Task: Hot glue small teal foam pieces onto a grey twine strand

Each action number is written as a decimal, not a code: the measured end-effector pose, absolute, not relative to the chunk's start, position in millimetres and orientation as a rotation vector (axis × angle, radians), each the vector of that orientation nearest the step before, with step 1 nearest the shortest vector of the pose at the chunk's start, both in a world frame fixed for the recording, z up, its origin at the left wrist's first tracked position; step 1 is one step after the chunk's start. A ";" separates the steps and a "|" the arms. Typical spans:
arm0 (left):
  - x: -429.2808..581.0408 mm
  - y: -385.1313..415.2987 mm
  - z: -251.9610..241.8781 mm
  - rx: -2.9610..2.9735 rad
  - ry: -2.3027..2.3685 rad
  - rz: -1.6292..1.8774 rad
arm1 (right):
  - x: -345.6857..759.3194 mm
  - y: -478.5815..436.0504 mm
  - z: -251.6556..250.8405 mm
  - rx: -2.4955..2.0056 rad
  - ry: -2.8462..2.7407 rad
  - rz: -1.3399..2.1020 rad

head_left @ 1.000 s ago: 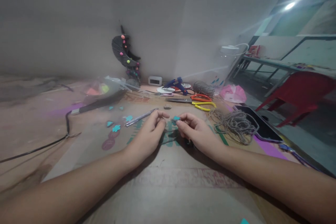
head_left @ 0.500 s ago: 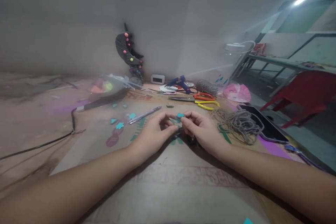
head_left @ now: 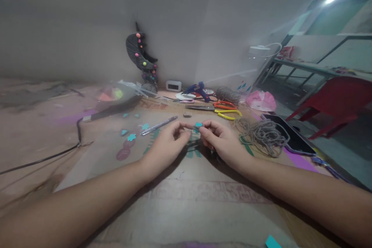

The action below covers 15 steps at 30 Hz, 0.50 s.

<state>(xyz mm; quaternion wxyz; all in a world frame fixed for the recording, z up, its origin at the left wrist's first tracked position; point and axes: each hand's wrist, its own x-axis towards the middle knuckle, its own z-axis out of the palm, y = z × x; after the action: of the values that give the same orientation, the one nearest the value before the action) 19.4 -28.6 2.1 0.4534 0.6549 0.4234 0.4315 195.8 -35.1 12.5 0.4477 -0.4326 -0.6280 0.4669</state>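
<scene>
My left hand point(head_left: 168, 143) and my right hand point(head_left: 222, 141) meet over the middle of a cardboard sheet point(head_left: 186, 205). Both pinch a small teal cut-out piece point(head_left: 198, 125) between thumb and fingertips, from opposite sides. The fingers of both hands are curled closed around it. A grey pen point(head_left: 159, 125) lies just left of my left hand. Several more small teal pieces point(head_left: 131, 137) lie on the cardboard further left.
A tangle of grey cord point(head_left: 263, 133) and a dark phone point(head_left: 290, 135) lie to the right. Orange and yellow scissors point(head_left: 223, 109), a blue glue gun point(head_left: 197, 89) and a pink bag point(head_left: 260, 101) sit behind. A black cable point(head_left: 58, 153) runs left. A red chair point(head_left: 337, 100) stands at right.
My left hand has moved right and closed its fingertips onto the teal piece that my right hand held. Both hands now sit slightly higher in view.
</scene>
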 end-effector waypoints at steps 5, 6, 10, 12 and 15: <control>18.2 -28.5 1.8 1.683 1.093 1.036 | 195.7 -34.7 12.1 -1.058 -1.551 1.166; 18.2 -27.8 2.0 1.682 1.078 1.038 | 195.8 -34.6 12.2 -1.053 -1.553 1.168; 19.0 -25.5 2.0 1.616 0.966 1.049 | 196.8 -34.3 11.5 -1.048 -1.567 1.150; 19.4 -26.0 2.4 1.580 0.920 1.058 | 197.0 -34.3 11.0 -1.047 -1.565 1.145; 19.3 -29.1 4.8 1.572 0.929 1.087 | 196.5 -34.6 10.6 -1.052 -1.548 1.156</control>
<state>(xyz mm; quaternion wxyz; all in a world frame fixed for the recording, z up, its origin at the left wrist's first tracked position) 19.3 -29.1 4.8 0.4866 0.6462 0.3819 0.4470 196.5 -34.6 10.6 0.4536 -0.4263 -0.6271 0.4683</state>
